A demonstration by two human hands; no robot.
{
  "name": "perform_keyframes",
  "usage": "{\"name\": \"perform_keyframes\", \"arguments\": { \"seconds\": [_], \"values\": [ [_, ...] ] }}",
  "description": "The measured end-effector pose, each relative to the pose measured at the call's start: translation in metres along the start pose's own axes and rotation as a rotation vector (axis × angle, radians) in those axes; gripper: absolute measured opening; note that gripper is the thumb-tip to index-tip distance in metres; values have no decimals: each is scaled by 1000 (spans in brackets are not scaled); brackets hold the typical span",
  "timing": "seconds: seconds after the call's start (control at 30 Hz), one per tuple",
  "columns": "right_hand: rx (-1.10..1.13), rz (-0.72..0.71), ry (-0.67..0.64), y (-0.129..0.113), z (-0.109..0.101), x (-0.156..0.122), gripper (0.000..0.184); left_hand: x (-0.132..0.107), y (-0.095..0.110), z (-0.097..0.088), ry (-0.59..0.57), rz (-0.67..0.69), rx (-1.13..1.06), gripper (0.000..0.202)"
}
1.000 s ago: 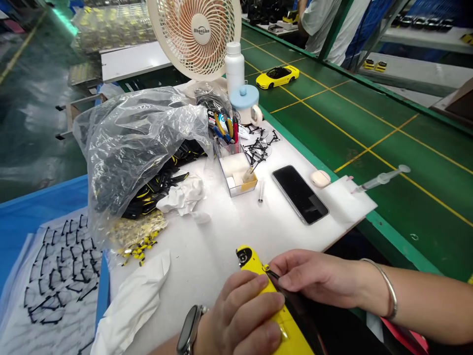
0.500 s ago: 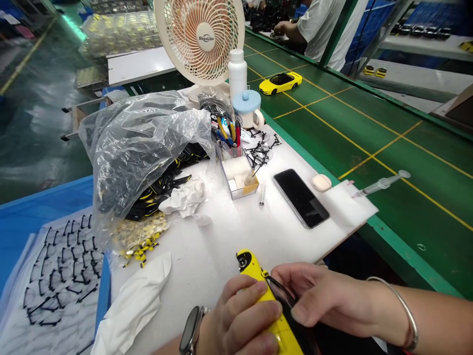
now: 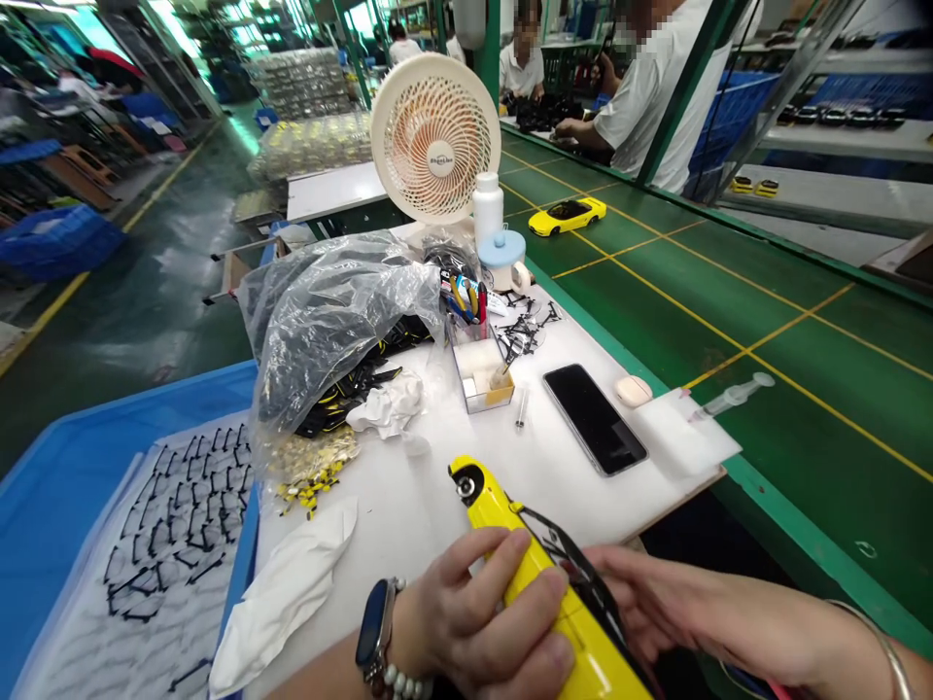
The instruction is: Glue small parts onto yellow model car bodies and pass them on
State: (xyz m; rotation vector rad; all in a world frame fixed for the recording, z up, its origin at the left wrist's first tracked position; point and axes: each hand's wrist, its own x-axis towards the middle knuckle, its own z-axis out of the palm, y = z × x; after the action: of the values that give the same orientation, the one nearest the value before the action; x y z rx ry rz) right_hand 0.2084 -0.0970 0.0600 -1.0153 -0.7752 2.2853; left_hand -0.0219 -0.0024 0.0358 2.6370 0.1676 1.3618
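left grip (image 3: 470, 622): clamped on yellow toy car body (image 3: 543, 583) | right grip (image 3: 677, 608): touching black window frame (image 3: 569, 559) (clamp unclear)

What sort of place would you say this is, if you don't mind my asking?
It looks like a toy-car assembly line in a factory: a green conveyor belt, a yellow model car on it, and a co-worker seated alongside.

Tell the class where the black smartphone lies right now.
In the head view, the black smartphone lies on the white worktable, right of the clear plastic box, beside a cream oval case.
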Motion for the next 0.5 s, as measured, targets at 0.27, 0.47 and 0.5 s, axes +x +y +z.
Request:
{"name": "perform_keyframes", "arguments": {
  "seconds": [0.27, 0.47, 0.5],
  "values": [
    [27, -248, 42, -5, 9, 9, 88, 44, 7, 0, -177, 214, 308, 29],
    [-487, -595, 563, 20, 9, 50, 108, 17, 31, -7, 132, -417, 87, 77],
    [-587, -617, 663, 21, 11, 56, 111, 13, 34, -3, 248, -653, -27, 79]
  ]
}}
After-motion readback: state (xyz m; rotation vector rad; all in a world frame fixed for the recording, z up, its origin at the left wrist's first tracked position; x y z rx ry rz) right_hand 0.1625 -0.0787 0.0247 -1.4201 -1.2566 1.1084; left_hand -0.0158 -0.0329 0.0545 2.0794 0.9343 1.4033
